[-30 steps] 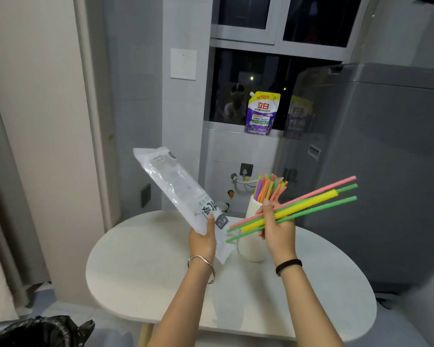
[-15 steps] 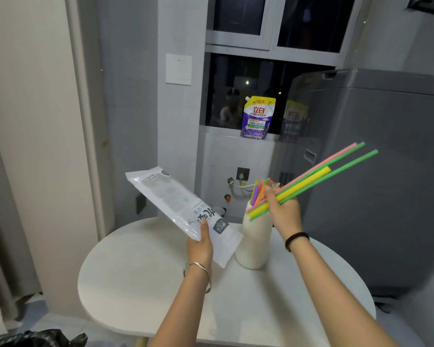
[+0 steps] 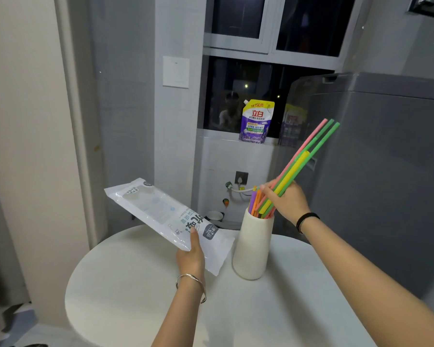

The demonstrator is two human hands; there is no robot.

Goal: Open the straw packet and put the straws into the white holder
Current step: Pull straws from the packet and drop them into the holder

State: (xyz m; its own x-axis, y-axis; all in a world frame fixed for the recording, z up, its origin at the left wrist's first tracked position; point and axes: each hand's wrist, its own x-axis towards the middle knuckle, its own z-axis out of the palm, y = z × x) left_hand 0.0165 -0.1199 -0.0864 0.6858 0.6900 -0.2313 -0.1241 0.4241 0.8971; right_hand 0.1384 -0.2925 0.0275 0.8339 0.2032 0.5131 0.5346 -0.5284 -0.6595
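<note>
**Seating the bundle in the holder**

From my station I saw the right hand point(image 3: 287, 200) pinching a small bundle of straws point(image 3: 303, 159), one pink, one yellow and two green, between thumb and curled fingers, close to their lower ends. The bundle leaned up and to the right. Its lower tips were at the mouth of the white holder point(image 3: 252, 249), among the purple and orange straws point(image 3: 254, 200) standing in it. The holder stood upright on the round white table point(image 3: 135, 284).

The left hand point(image 3: 189, 256) gripped the straw packet point(image 3: 166, 214) near its printed end, thumb on top, and held it in the air just left of the holder. I could not tell whether packet and holder touched, or whether any straws remained inside the packet.

I judged the step in hand to be the drop-in. To do it well, I would have brought the bundle nearer upright before letting go. The tips would then have slid down the inside wall rather than catching on the straws in place. Because the grip sat low, the fingers needed to loosen gradually and let the straws slip through, not push them. The holder was tall, and a sideways shove at its rim might have tipped it. With the left hand occupied, I would have kept the motion vertical.
</note>
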